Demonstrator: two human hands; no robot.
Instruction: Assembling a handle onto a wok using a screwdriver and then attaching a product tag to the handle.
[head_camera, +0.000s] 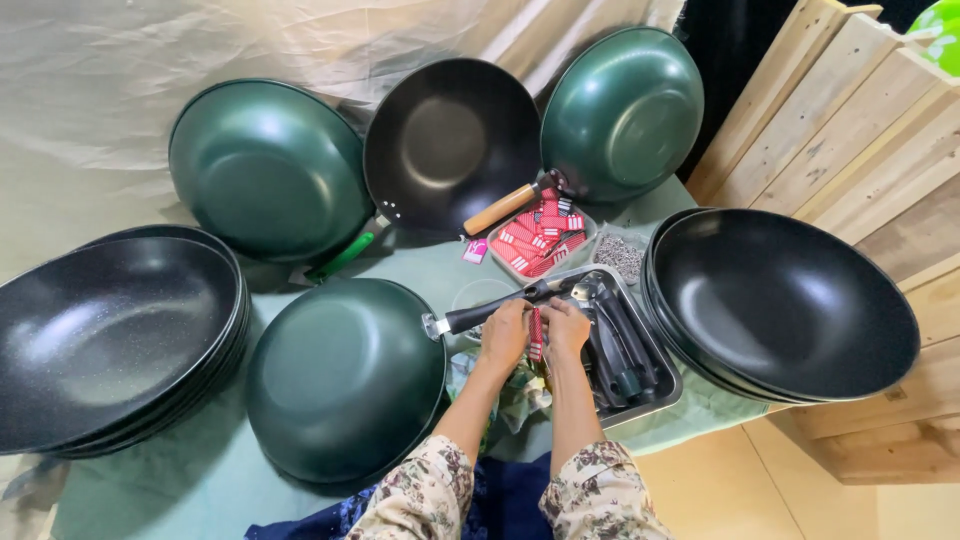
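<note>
Red tag (536, 335) pinched between left hand (505, 335) and right hand (565, 330), under the black handle (495, 307).

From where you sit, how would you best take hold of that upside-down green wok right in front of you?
Probably by its black handle, which sticks out to the right of the green wok at its upper edge. The wok lies dome-up, smooth and round, giving fingers little to hold. The left hand already rests against that handle, so coming from the right, over the metal tray, looks simplest.
</note>
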